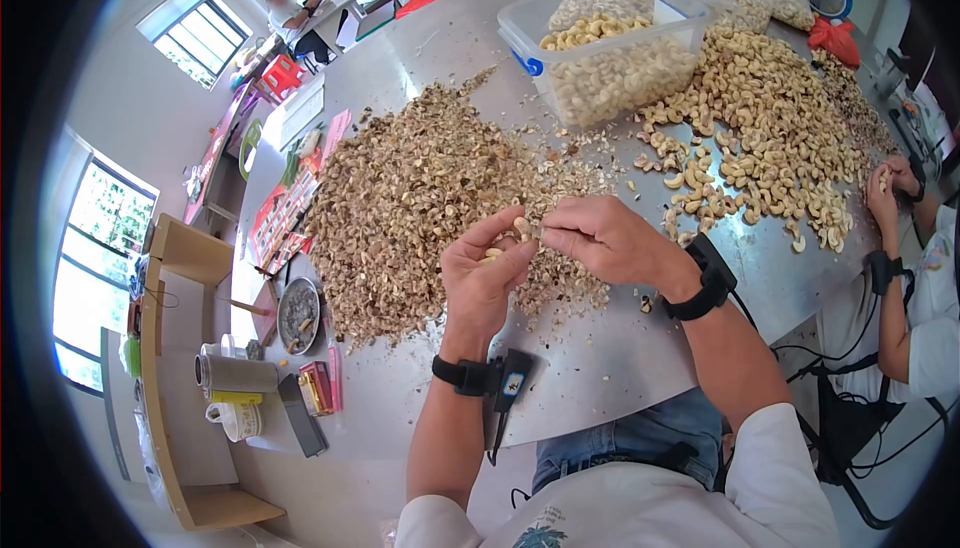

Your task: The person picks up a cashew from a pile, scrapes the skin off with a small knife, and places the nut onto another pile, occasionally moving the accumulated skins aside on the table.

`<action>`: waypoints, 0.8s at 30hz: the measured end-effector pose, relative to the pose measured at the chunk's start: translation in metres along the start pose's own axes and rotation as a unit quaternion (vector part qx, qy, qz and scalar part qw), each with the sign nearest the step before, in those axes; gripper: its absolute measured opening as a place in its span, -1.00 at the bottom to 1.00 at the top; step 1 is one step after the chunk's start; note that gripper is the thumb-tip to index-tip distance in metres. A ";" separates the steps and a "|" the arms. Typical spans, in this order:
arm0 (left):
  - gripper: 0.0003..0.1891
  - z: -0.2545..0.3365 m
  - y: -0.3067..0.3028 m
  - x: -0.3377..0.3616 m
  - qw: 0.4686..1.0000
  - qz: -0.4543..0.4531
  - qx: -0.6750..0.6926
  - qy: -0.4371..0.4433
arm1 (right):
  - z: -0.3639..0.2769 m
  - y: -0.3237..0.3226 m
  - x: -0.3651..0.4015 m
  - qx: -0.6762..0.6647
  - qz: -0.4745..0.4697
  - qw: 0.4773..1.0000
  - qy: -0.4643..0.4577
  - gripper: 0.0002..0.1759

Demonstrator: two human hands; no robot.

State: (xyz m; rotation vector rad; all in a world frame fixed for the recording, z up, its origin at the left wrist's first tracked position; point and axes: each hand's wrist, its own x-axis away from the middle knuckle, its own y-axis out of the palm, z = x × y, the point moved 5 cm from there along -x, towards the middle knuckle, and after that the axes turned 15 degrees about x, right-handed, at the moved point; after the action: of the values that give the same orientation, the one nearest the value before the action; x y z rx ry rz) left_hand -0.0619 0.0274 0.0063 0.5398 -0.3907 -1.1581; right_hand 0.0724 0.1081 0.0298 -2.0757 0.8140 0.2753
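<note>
Item 1. Left hand [487,270], centre of frame: fingers curled inward, thumb and fingertips closed on a cashew [521,227]. A second pale piece shows in the curl of the palm. Black wrist strap [466,375] with a small device and cable.

Item 2. Right hand [607,239], just right of the left hand: thumb and forefinger pinched tight against the same cashew, the other fingers folded. The two hands meet at the nut, above the near edge of the husk heap. Black band on the wrist.

Item 3. Husk heap [410,198], centre left: a broad brown mound of skins and fragments on the metal table [590,368].

Item 4. Pile of peeled cashews [770,138], upper right: pale whole kernels, spread loose.

Item 5. Clear plastic tub [610,53], upper centre: part-filled with kernels, standing between the two heaps.

Item 6. Small round dish [298,315], lower left, beside the husk heap.

Item 7. Co-worker's hand [884,198], right edge, holding a nut at the rim of the kernel pile.
</note>
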 end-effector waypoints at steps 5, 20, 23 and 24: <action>-0.57 0.001 -0.001 0.000 0.999 -0.021 -0.031 0.010 | 0.001 0.000 0.001 -0.024 -0.026 0.999 0.015 -0.79; -0.58 0.004 0.002 0.003 0.994 -0.040 -0.099 0.014 | 0.004 0.003 0.002 -0.043 -0.053 0.997 0.019 -0.78; -0.60 0.003 0.000 0.002 0.997 -0.028 -0.074 -0.003 | 0.003 0.002 0.001 0.024 -0.017 0.999 -0.023 -0.84; -0.60 0.002 -0.001 0.002 0.997 -0.025 -0.069 -0.007 | 0.001 0.001 0.001 0.044 0.000 0.999 -0.032 -0.84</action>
State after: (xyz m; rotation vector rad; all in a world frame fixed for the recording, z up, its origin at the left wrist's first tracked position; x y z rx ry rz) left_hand -0.0630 0.0251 0.0078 0.4232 -0.3090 -1.2277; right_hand 0.0724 0.1080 0.0278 -1.9742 0.7749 0.2990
